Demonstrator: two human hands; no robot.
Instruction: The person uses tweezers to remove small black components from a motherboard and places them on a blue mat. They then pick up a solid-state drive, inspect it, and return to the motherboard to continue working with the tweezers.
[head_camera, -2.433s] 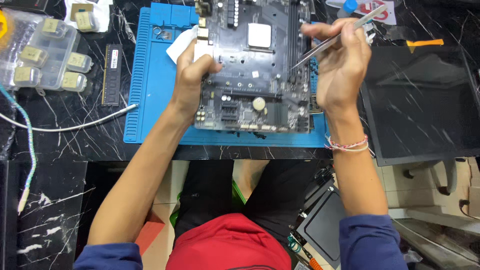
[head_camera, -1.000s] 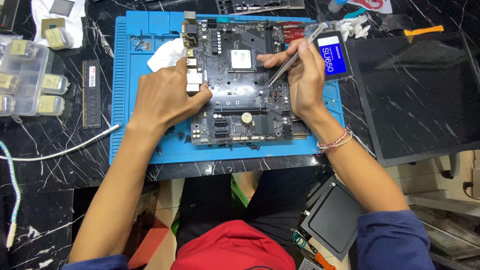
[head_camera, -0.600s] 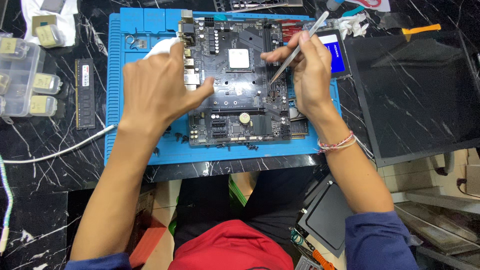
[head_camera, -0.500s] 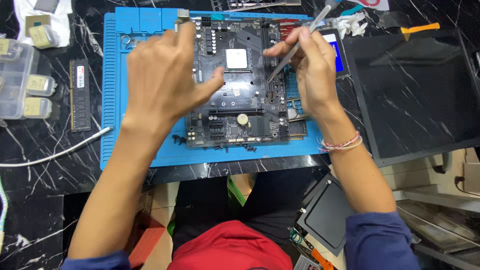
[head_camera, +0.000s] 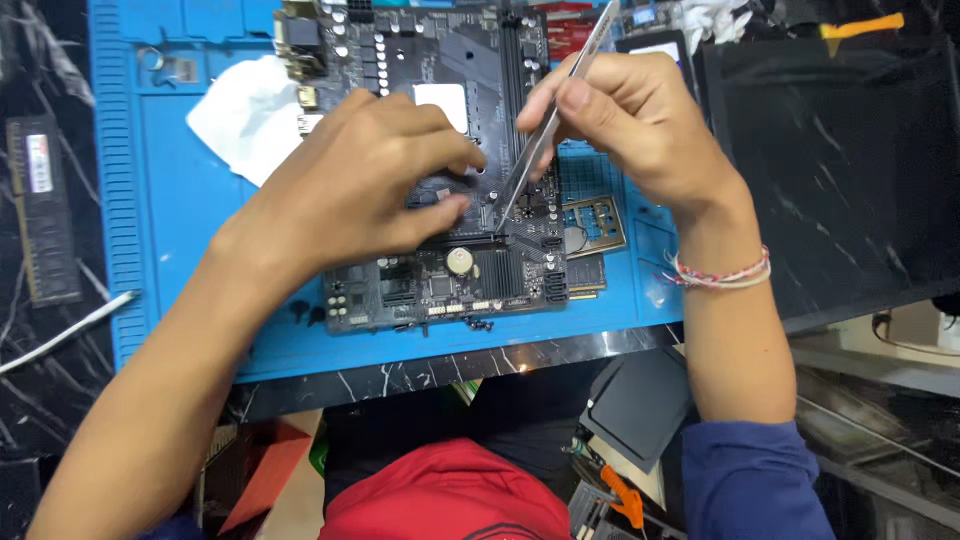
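Motherboard (head_camera: 440, 270): dark, lay flat on blue work mat (head_camera: 180, 250), upper centre of the marble bench. Left hand (head_camera: 350, 190): rested on the board, fingers curled, tips pressed to its middle. Right hand (head_camera: 640, 130): fingers pinched metal tweezers (head_camera: 545, 135), tips touching the board beside the left fingertips. White cloth (head_camera: 245, 120): on mat, left of board. Memory stick (head_camera: 42, 220): well left, off the mat.

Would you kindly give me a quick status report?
Left hand resting on motherboard. Right hand holds tweezers, tips at board. Nothing obstructing.
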